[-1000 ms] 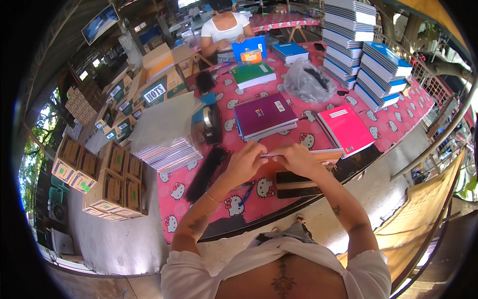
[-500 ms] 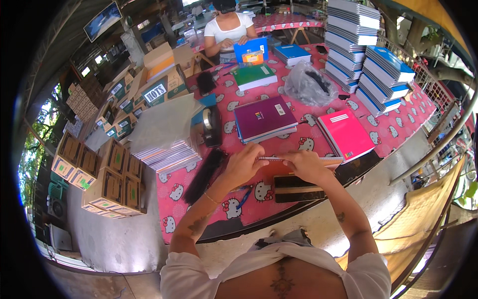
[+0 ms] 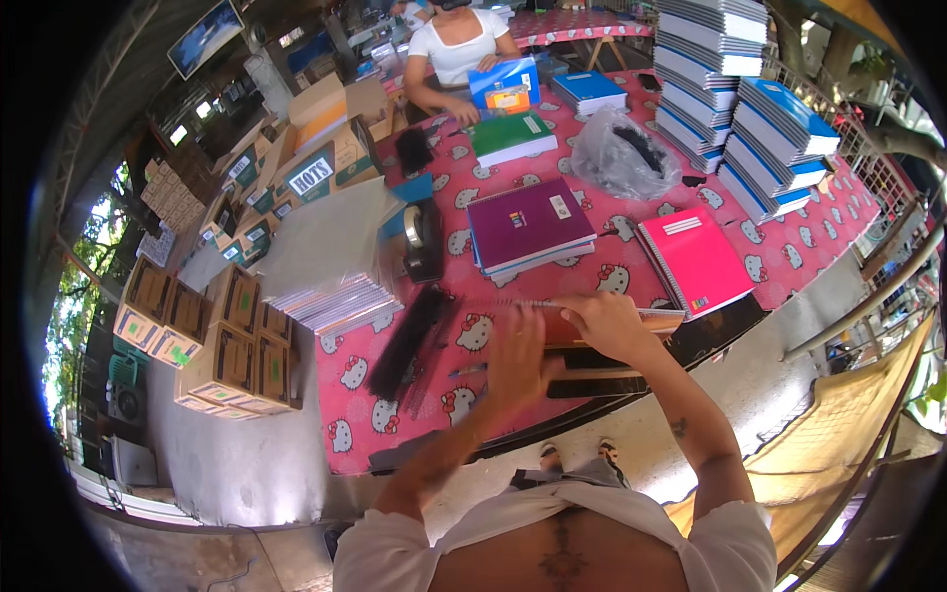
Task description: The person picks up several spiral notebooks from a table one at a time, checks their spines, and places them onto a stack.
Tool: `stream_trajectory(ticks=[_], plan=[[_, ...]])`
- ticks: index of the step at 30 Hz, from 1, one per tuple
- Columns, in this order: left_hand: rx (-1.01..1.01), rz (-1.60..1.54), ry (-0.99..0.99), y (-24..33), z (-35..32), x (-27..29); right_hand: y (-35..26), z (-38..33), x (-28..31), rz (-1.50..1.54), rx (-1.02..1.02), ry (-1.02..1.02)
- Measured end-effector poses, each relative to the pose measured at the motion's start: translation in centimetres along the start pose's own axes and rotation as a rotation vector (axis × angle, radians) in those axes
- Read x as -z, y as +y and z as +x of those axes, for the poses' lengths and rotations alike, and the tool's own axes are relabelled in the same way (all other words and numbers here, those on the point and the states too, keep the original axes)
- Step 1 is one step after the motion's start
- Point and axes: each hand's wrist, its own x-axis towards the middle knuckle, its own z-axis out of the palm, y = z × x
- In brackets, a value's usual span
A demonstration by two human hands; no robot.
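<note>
Both hands up over the near edge of the pink-patterned table [image 3: 789, 261]. Right hand [image 3: 607, 326] closed on a spiral-bound notebook [image 3: 602, 314], held flat and edge-on to me, orange cover showing beneath. Left hand [image 3: 515, 350] blurred, pressed to the notebook's left end; I cannot tell whether it grips or merely touches.

Ahead of the right hand: pink notebook [image 3: 695, 261], purple notebook stack [image 3: 528, 227]. Left of the left hand: black binding combs [image 3: 406, 340], tape dispenser [image 3: 422, 242].

Judgement: this notebook is mid-handling, not set on any pile; many stacks stand finished beyond
</note>
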Motion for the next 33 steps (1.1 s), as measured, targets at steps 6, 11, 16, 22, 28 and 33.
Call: stream_trajectory(ticks=[6,11,16,22,28,33], plan=[[0.035,0.051,0.104,-3.0,7.7,2.6,2.1,-1.5,2.5,-0.169,-0.059,-0.121],[-0.059,-0.070,-0.007,-0.1,1.0,0.0,2.4,-1.5,2.4,-0.155,-0.028,-0.118],[-0.061,-0.016,-0.009,0.4,0.8,-0.5,3.1,-0.9,2.1,-0.042,0.004,-0.118],[0.055,0.084,0.121,-0.9,9.6,3.1,3.2,-0.9,2.3,-0.023,0.050,-0.172],[-0.019,0.203,-0.459,3.0,11.1,6.7,3.1,-0.5,3.4,-0.044,0.047,-0.166],[-0.130,-0.059,-0.146,5.2,2.5,1.2,3.8,-1.4,2.2,-0.017,0.077,-0.056]])
